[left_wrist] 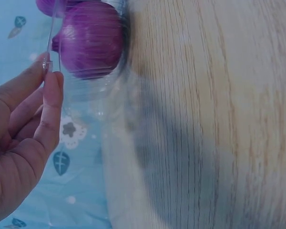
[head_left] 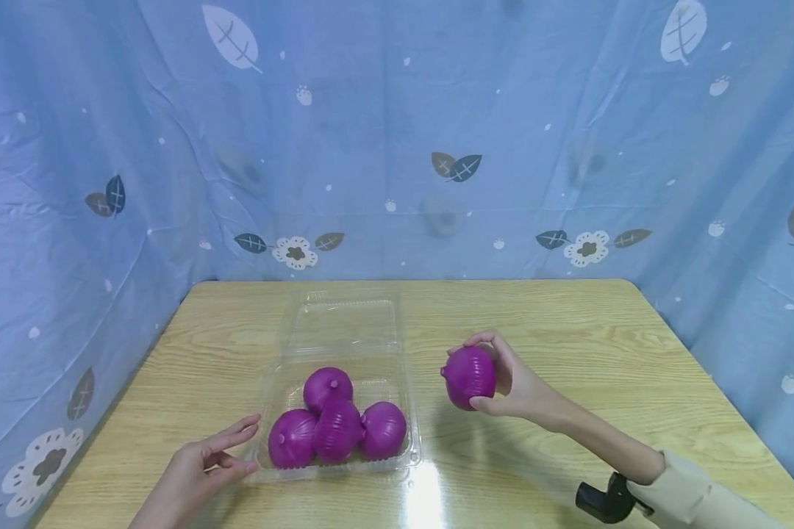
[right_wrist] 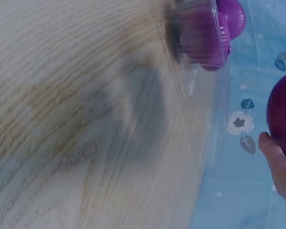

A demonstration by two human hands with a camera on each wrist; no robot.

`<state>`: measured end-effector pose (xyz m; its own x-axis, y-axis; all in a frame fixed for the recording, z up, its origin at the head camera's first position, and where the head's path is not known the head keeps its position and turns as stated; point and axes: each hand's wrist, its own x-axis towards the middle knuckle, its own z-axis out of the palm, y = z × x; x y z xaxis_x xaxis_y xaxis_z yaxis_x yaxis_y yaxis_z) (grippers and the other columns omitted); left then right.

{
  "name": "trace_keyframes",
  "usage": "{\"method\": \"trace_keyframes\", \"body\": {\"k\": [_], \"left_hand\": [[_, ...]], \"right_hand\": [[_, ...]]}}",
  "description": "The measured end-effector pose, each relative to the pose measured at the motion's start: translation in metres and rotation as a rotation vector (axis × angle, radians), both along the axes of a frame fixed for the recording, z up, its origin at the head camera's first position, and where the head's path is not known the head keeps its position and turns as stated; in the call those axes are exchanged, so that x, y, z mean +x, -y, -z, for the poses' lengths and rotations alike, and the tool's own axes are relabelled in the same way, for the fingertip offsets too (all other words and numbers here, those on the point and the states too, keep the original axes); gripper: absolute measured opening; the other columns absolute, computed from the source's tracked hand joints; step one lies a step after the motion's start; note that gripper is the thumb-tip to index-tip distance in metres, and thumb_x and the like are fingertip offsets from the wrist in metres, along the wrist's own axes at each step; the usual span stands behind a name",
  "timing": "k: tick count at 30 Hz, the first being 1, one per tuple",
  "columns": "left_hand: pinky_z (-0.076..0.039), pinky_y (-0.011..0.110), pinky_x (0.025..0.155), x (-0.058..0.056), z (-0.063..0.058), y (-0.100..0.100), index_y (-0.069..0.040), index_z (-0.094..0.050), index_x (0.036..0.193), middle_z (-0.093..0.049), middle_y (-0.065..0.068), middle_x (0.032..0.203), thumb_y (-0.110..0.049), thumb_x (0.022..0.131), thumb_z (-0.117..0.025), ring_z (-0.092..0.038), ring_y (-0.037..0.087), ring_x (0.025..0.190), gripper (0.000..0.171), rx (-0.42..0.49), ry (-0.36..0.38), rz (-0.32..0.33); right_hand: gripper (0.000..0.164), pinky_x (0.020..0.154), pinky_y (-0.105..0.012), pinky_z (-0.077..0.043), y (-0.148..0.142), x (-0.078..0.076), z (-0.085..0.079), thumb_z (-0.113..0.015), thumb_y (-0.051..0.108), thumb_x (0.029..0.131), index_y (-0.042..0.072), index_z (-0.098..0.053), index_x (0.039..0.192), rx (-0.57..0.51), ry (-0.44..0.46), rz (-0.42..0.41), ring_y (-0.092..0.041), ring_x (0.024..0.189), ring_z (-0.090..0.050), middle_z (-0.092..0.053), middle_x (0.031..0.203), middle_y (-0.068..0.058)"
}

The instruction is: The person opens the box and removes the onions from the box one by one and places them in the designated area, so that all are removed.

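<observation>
My right hand (head_left: pixel 517 389) grips a purple onion (head_left: pixel 468 376), holding it above the table to the right of the clear plastic box (head_left: pixel 406 463). Several more purple onions lie in the box's base, one of them (head_left: pixel 339 430) resting against the others. At the box's front left corner, my left hand (head_left: pixel 201 466) pinches the rim between thumb and fingers, as the left wrist view shows. Only part of the held onion (right_wrist: pixel 283 114) and a fingertip come into the right wrist view.
The box's hinged lid (head_left: pixel 344 325) lies folded back toward the far side. Beneath everything is a wood-grain table (head_left: pixel 556 330). A blue curtain (head_left: pixel 384 110) with leaf and flower prints surrounds its back and sides. A black mount (head_left: pixel 607 499) sits at the right wrist.
</observation>
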<state>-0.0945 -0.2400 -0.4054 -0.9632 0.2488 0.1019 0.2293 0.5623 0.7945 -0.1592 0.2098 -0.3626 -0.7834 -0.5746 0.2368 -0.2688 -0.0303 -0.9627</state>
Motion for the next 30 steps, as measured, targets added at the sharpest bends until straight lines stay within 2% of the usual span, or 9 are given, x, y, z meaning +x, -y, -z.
{"method": "trace_keyframes", "body": {"k": [6, 8, 14, 18, 20, 23, 25, 27, 30], "left_hand": [[-0.051, 0.021, 0.060, -0.001, 0.000, 0.000, 0.006, -0.059, 0.125, -0.042, -0.036, 0.126, -0.016, 0.084, -0.074, -0.060, 0.009, 0.063, 0.049, 0.005, 0.019, 0.001], [-0.052, 0.021, 0.061, -0.001, 0.000, 0.000, 0.007, -0.059, 0.125, -0.042, -0.036, 0.126, -0.017, 0.084, -0.074, -0.061, 0.009, 0.064, 0.049, 0.002, 0.018, 0.004], [-0.054, 0.021, 0.067, 0.000, 0.000, 0.000, 0.006, -0.060, 0.124, -0.044, -0.034, 0.127, -0.018, 0.084, -0.074, -0.063, 0.008, 0.066, 0.049, -0.016, 0.014, 0.003], [-0.053, 0.021, 0.066, 0.001, 0.001, 0.001, 0.007, -0.061, 0.123, -0.052, -0.021, 0.132, -0.016, 0.083, -0.074, -0.063, 0.007, 0.065, 0.048, -0.045, -0.008, 0.006], [-0.053, 0.021, 0.065, 0.001, 0.002, 0.001, 0.008, -0.061, 0.121, -0.055, -0.012, 0.133, -0.015, 0.083, -0.075, -0.063, 0.007, 0.065, 0.047, -0.058, -0.014, 0.003], [-0.053, 0.021, 0.064, 0.001, 0.001, 0.001, 0.008, -0.062, 0.121, -0.057, -0.004, 0.133, -0.016, 0.082, -0.076, -0.063, 0.006, 0.064, 0.047, -0.069, -0.002, -0.007], [-0.053, 0.021, 0.063, 0.001, 0.001, 0.000, 0.008, -0.062, 0.120, -0.058, 0.003, 0.132, -0.014, 0.082, -0.075, -0.063, 0.006, 0.064, 0.046, -0.072, -0.014, -0.003], [-0.053, 0.021, 0.063, 0.000, 0.001, 0.000, 0.008, -0.062, 0.120, -0.058, -0.003, 0.132, -0.014, 0.082, -0.075, -0.062, 0.006, 0.064, 0.045, -0.066, -0.023, -0.002], [-0.053, 0.021, 0.062, 0.000, 0.001, -0.001, 0.008, -0.063, 0.119, -0.054, -0.018, 0.131, -0.013, 0.083, -0.075, -0.063, 0.007, 0.063, 0.044, -0.048, -0.046, 0.005]], "right_hand": [[0.057, 0.091, -0.038, -0.051, -0.002, 0.001, 0.002, -0.068, 0.000, 0.083, -0.001, -0.042, 0.133, 0.046, -0.017, 0.001, -0.021, 0.118, -0.056, -0.047, 0.131, -0.023], [0.053, 0.090, -0.039, -0.051, -0.002, 0.002, 0.004, -0.070, 0.000, 0.081, -0.001, -0.044, 0.127, 0.075, -0.036, 0.017, -0.026, 0.119, -0.053, -0.046, 0.129, -0.024], [0.056, 0.089, -0.045, -0.050, -0.004, 0.006, 0.005, -0.065, 0.007, 0.088, 0.008, -0.044, 0.140, 0.147, -0.021, 0.078, -0.046, 0.121, -0.045, -0.042, 0.140, -0.020], [0.049, 0.092, -0.043, -0.049, -0.008, 0.006, 0.008, -0.066, 0.006, 0.088, 0.007, -0.049, 0.134, 0.116, 0.032, 0.094, -0.038, 0.125, -0.046, -0.044, 0.142, -0.015], [0.050, 0.093, -0.041, -0.049, -0.011, 0.004, 0.011, -0.068, 0.002, 0.086, 0.003, -0.049, 0.132, 0.085, 0.027, 0.059, -0.028, 0.127, -0.046, -0.044, 0.141, -0.012], [0.058, 0.094, -0.039, -0.048, -0.017, -0.001, 0.016, -0.070, -0.005, 0.082, -0.001, -0.045, 0.134, 0.050, 0.017, -0.049, -0.017, 0.129, -0.045, -0.042, 0.143, -0.009], [0.061, 0.096, -0.039, -0.047, -0.023, -0.006, 0.019, -0.069, -0.008, 0.081, -0.003, -0.043, 0.136, 0.041, 0.009, -0.132, -0.017, 0.130, -0.043, -0.041, 0.144, -0.013], [0.064, 0.098, -0.040, -0.046, -0.028, -0.012, 0.022, -0.069, -0.010, 0.079, -0.003, -0.043, 0.137, 0.050, 0.025, -0.186, -0.017, 0.131, -0.042, -0.038, 0.146, -0.017], [0.064, 0.100, -0.039, -0.044, -0.033, -0.020, 0.026, -0.070, -0.011, 0.076, 0.001, -0.047, 0.134, 0.080, 0.040, -0.195, -0.018, 0.131, -0.043, -0.037, 0.146, -0.021]]}}
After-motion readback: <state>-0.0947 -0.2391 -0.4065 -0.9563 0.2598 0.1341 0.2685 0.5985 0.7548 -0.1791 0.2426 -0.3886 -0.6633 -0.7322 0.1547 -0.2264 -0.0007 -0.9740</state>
